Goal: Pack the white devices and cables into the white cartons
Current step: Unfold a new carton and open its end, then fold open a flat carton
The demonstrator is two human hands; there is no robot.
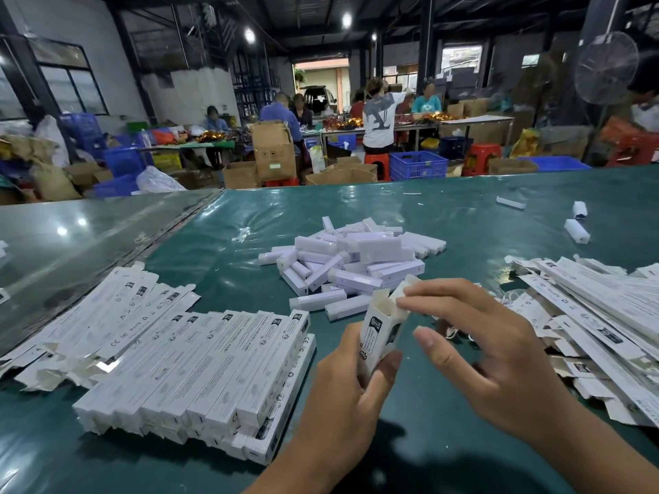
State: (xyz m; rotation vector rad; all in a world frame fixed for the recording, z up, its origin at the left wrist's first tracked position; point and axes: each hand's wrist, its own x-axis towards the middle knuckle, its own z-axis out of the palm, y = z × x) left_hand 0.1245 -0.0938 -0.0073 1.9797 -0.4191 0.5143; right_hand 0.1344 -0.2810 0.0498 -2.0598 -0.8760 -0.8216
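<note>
My left hand [351, 390] grips a white carton [381, 333] upright near the table's front, its top end open. My right hand [492, 354] pinches the carton's top flap between fingertips. Behind the carton lies a heap of white devices [356, 262] in the middle of the green table [231, 244]. A neat stack of filled white cartons [214, 372] sits at the front left. Flat, unfolded cartons [599, 315] pile up on the right. White cables [510, 297] peek out behind my right hand, mostly hidden.
More flat cartons [117, 308] lie at the left behind the stack. A few loose white devices [576, 229] rest at the far right. Beyond the table's back edge stand cardboard boxes [272, 151], blue crates [419, 164], red stools and several people at other tables.
</note>
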